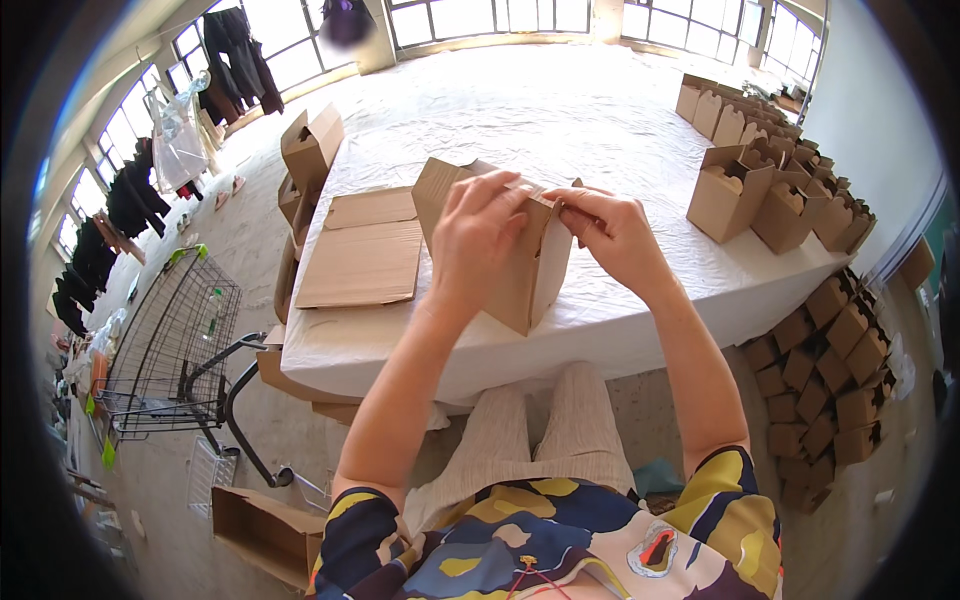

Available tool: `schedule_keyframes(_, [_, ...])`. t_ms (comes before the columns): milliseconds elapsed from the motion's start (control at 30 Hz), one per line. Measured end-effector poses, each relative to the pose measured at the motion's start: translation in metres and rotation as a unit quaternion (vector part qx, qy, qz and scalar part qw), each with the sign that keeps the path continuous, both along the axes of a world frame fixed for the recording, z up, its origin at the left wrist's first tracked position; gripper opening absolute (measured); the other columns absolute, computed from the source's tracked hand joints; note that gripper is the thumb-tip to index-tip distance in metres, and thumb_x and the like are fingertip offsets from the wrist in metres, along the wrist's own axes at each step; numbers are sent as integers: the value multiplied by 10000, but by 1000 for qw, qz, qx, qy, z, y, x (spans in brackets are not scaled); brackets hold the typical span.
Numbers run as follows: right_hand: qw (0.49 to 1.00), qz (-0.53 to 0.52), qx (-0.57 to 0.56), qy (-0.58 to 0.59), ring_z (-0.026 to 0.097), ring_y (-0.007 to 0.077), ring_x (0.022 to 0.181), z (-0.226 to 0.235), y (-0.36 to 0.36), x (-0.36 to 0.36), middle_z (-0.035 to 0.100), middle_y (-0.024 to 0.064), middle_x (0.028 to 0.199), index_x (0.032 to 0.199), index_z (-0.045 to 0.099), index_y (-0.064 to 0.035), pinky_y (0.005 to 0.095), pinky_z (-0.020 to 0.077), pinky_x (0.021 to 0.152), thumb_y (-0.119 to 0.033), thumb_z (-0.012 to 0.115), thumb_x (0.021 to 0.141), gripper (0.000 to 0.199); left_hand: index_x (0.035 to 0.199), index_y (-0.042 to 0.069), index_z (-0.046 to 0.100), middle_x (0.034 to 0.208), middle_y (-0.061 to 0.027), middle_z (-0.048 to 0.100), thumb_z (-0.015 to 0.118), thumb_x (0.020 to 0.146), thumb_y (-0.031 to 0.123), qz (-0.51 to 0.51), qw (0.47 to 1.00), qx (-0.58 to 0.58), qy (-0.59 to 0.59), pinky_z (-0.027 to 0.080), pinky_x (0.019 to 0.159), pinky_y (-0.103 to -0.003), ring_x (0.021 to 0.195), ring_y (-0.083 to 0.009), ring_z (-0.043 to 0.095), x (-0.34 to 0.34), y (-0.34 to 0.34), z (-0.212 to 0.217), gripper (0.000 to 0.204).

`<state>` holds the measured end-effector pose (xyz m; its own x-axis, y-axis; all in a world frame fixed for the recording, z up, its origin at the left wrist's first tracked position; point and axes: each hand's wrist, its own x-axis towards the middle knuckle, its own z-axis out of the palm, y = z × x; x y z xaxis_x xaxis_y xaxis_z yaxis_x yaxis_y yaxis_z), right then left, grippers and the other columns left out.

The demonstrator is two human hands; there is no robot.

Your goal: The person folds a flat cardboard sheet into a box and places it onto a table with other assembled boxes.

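A brown cardboard box point(528, 275) stands half-folded on the white-covered table point(600, 320) right in front of me. My left hand point(478, 235) grips its top from the left, fingers curled over the upper flap. My right hand point(612, 235) pinches the top flap from the right, fingertips meeting those of the left. Both hands are on the same box. A stack of flat cardboard blanks point(362, 250) lies on the table just left of the box.
Several folded brown boxes point(770, 190) stand in rows at the table's right side, and more are stacked on the floor point(825, 390) below. An open carton point(310, 145) leans at the table's left edge. A wire cart point(170, 350) stands on the left floor.
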<state>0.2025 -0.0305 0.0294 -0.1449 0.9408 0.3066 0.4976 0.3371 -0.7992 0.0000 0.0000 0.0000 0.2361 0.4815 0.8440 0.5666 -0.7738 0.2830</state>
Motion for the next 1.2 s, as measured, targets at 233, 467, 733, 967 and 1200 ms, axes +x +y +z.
schedule_keyframes(233, [950, -68, 301, -51, 623, 176, 1046, -13, 20, 7, 705, 70, 1023, 1268, 681, -92, 327, 534, 821, -186, 757, 895, 392, 1033, 18, 729, 1119, -92, 677, 677, 903, 98, -66, 990, -119, 24, 469, 964, -408, 1033, -285, 622, -14, -8, -5, 161])
schedule_keyframes(467, [991, 32, 94, 94, 640, 107, 903, -22, 29, 16, 676, 18, 946, 1179, 709, -25, 257, 524, 803, -67, 682, 937, 247, 1005, 26, 704, 1059, -66, 669, 782, 820, 212, -15, 1000, -16, 9, 461, 957, -451, 1060, -307, 605, 4, -30, -10, 274])
schedule_keyframes(733, [981, 32, 148, 122, 544, 62, 748, -30, 15, -5, 631, 7, 849, 1101, 749, -39, 227, 429, 634, -98, 654, 958, 181, 930, 14, 698, 991, -70, 660, 702, 891, 127, -23, 993, -90, -76, 468, 817, -363, 913, -260, 570, -14, -25, -6, 121])
schedule_keyframes(967, [977, -14, 141, 157, 436, 43, 610, -33, 18, -19, 523, -37, 629, 1044, 734, 1, 250, 363, 542, -216, 651, 987, 240, 875, 9, 649, 847, -53, 647, 631, 988, 208, 17, 990, -96, -105, 445, 752, -343, 823, -223, 532, -12, -24, -10, 229])
schedule_keyframes(1200, [981, -39, 128, 142, 443, 40, 596, -34, 15, -25, 532, -39, 626, 989, 725, 8, 240, 370, 530, -230, 658, 986, 247, 906, 25, 649, 810, -43, 634, 652, 976, 205, 37, 989, -64, -126, 445, 755, -346, 825, -214, 522, -6, -20, -16, 193])
